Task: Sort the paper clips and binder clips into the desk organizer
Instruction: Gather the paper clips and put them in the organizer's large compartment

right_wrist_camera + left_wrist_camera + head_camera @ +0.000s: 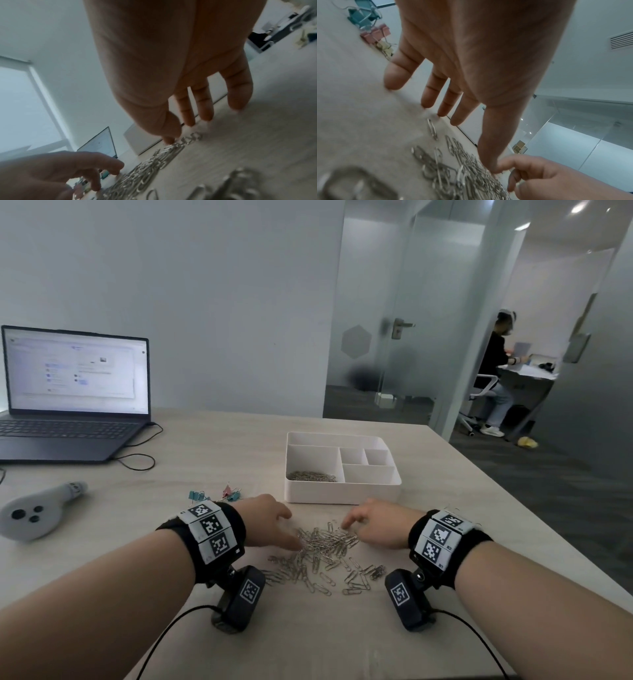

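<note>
Both hands are working the loose paper clips (318, 556) on the table (212, 460): the left hand (270, 522) is spreading wide with straight fingers, while the right hand (376, 523) is hanging loosely curled, gripping nothing. Just behind sits the white desk organizer (342, 493), its big left compartment holding a heap of paper clips (other compartments bare). Binder clips (214, 494) are lying beyond the left wrist.

Heap of silver wire paper clips (322, 556) near the table's front edge; teal and pink metal binder clips (219, 494) further left; white plastic compartmented desk organizer (342, 491) behind, some paper clips inside.
</note>
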